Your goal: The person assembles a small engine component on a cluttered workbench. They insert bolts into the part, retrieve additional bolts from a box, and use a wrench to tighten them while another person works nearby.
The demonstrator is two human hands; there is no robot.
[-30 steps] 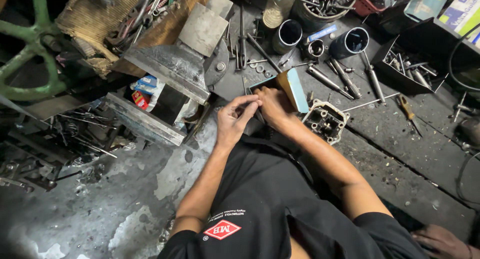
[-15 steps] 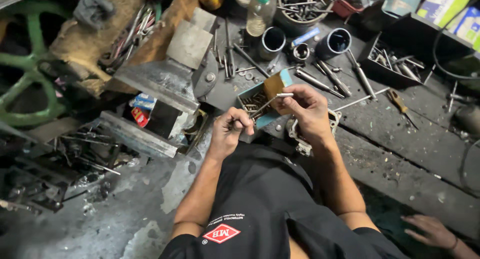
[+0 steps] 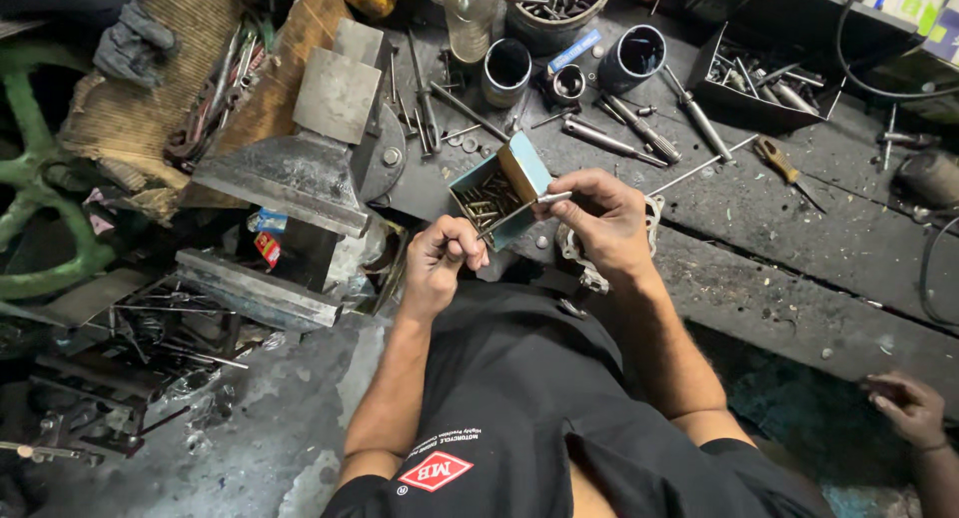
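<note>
My right hand (image 3: 602, 221) holds a small open blue tin box (image 3: 496, 192) tilted above the dark workbench (image 3: 799, 248). The box is full of small metal pins. A short metal rod (image 3: 551, 196) is pinched between that hand's thumb and forefinger. My left hand (image 3: 440, 263) is closed on a thin metal pin (image 3: 502, 221) whose tip points into the box. A pale metal part (image 3: 576, 260) lies on the bench, partly hidden under my right wrist.
A heavy steel vise (image 3: 300, 168) stands to the left. Behind the box are a plastic bottle (image 3: 470, 18), two metal sleeves (image 3: 506, 70), loose rods, a screwdriver (image 3: 784, 166) and a black tray of parts (image 3: 769, 73). Another person's hand (image 3: 904, 406) rests at lower right.
Both hands were down on the bench by the box and the metal part. They have lifted, the right hand raising and tilting the open box, the left hand bringing a pin to it.
</note>
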